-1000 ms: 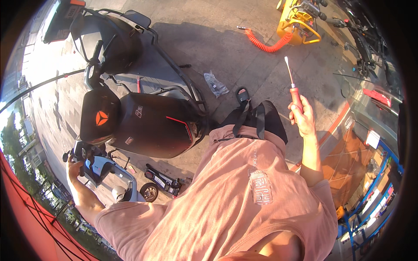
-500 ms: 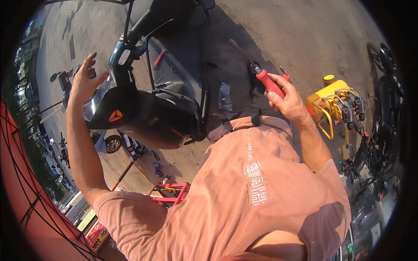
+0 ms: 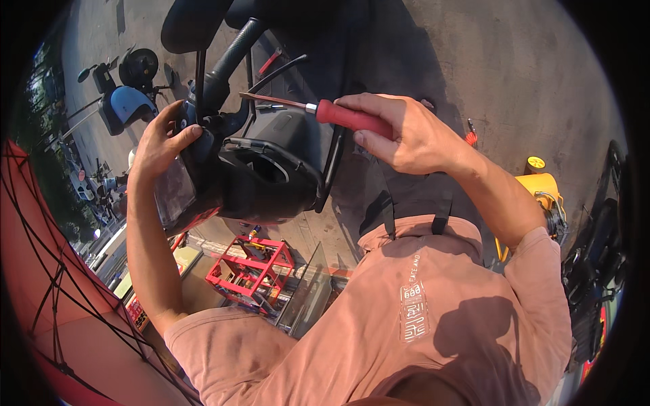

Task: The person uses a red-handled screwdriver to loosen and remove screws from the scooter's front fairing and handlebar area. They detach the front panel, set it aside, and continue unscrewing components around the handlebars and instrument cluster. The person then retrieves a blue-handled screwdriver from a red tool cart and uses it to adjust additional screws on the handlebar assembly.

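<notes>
My right hand (image 3: 413, 132) is closed round the red handle of a flat-blade screwdriver (image 3: 355, 120). Its blade points left, with the tip by the scooter's handlebar. On the dark scooter (image 3: 233, 183), my left hand (image 3: 161, 145) grips the handlebar housing (image 3: 203, 139), thumb on the near side and fingers curled over the far side; part of those fingers is hidden. Beyond it, a textured handgrip (image 3: 233, 54) slants away, with a black mirror (image 3: 196, 24) above and a brake lever (image 3: 277, 73) beside. Whether the screwdriver tip touches the scooter, I cannot tell.
A red-handled tool (image 3: 269, 62) lies beyond the handlebar. At lower left stands a red metal rack (image 3: 233, 267) with small items. To the right is a yellow machine (image 3: 538, 184), with parked two-wheelers (image 3: 596, 264) nearby. Red fabric with black cords (image 3: 61, 284) hangs at far left.
My left hand has come down from the air onto the handlebar housing. The screwdriver has moved left and tilted flatter, toward the scooter. The view has shifted closer to the handlebar.
</notes>
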Demonstrator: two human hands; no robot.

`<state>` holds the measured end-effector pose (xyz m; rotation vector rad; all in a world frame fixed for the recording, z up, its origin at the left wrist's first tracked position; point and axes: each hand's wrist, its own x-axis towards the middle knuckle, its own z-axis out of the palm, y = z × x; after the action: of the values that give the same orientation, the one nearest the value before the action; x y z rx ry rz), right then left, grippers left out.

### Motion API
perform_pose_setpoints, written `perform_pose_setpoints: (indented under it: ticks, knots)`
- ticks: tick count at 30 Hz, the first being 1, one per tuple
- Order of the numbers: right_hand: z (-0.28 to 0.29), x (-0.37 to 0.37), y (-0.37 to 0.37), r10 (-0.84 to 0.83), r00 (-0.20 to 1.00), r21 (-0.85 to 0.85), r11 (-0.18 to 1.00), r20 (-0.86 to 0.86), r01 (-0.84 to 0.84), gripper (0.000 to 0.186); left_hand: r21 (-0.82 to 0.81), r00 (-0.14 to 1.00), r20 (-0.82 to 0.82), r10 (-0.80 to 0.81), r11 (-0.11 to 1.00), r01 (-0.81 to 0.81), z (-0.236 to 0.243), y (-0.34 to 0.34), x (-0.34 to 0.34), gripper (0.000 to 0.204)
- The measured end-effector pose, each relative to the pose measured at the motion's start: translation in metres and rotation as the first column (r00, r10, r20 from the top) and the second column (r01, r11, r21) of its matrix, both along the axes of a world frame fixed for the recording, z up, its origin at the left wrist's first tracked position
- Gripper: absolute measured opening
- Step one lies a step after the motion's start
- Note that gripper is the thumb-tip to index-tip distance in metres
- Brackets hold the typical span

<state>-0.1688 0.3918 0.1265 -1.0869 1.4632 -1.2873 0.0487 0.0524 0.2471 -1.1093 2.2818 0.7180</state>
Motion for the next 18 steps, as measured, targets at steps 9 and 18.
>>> perform_pose_setpoints:
  ticks: [9, 18]
  knots:
    - [-0.037, 0.004, -0.057, 0.205, 0.951, -0.085, 0.978, 0.232, -0.190, 0.043, -0.141, 0.981, 0.112, -0.157, 0.975, 0.172, 0.002, 0.016, -0.004, 0.056]
    - [-0.052, 0.000, -0.085, 0.204, 0.905, -0.161, 0.975, 0.373, -0.153, 0.015, -0.187, 0.993, 0.084, -0.082, 0.978, 0.097, 0.005, 0.022, 0.013, 0.064]
